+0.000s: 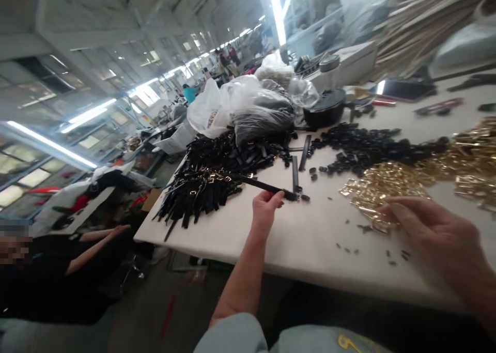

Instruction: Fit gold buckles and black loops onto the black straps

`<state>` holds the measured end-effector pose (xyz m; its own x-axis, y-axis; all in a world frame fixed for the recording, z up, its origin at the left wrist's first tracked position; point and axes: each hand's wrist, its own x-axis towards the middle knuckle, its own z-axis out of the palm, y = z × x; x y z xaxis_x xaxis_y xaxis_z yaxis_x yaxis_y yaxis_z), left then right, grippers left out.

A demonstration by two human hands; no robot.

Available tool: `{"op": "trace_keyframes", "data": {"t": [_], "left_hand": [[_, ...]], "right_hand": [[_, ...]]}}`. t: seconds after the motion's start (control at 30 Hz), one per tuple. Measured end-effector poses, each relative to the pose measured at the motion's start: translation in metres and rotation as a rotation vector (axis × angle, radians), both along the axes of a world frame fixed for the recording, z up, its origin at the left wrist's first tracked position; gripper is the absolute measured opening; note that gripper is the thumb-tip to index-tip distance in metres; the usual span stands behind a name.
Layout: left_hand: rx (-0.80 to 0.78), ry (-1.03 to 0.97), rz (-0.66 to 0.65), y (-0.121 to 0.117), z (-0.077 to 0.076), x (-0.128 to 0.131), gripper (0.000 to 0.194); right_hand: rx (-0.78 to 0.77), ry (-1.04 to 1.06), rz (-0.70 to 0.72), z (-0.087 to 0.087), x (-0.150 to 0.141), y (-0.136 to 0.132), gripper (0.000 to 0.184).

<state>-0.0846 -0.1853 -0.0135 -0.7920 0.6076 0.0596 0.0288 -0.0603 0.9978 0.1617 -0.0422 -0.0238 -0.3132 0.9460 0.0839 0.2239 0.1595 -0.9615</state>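
My left hand [267, 205] is closed on one end of a thin black strap [261, 185], whose other end reaches left to a pile of black straps with gold buckles [201, 193]. Over the near edge of a heap of gold metal buckles [391, 182], my right hand [437, 234] has its thumb and fingertips drawn together. Whatever lies between those fingertips is too small to make out. Small black loops [356, 141] form a heap behind the buckles. Two loose strap pieces [295, 172] lie beyond my left hand.
Tiny dark bits [349, 249] are scattered on the white table [240, 239] near me. Plastic bags [248, 105], a black round container [324, 107] and a phone [406, 90] stand or lie farther back. Another person [50, 270] sits at the left, beyond the table's edge.
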Motion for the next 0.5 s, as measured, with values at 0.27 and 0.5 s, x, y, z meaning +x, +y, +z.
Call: {"op": "trace_keyframes", "data": {"t": [0.27,0.5], "left_hand": [[-0.005,0.039,0.523,-0.090,0.034,-0.114,0.037],[0.128,-0.194,0.574,-0.112,0.057,-0.165,0.042]], "right_hand": [[0.151,0.003,-0.082,0.003,-0.005,-0.016,0.013],[0.142,0.043,0.013,-0.007,0.000,-0.005,0.016]]}}
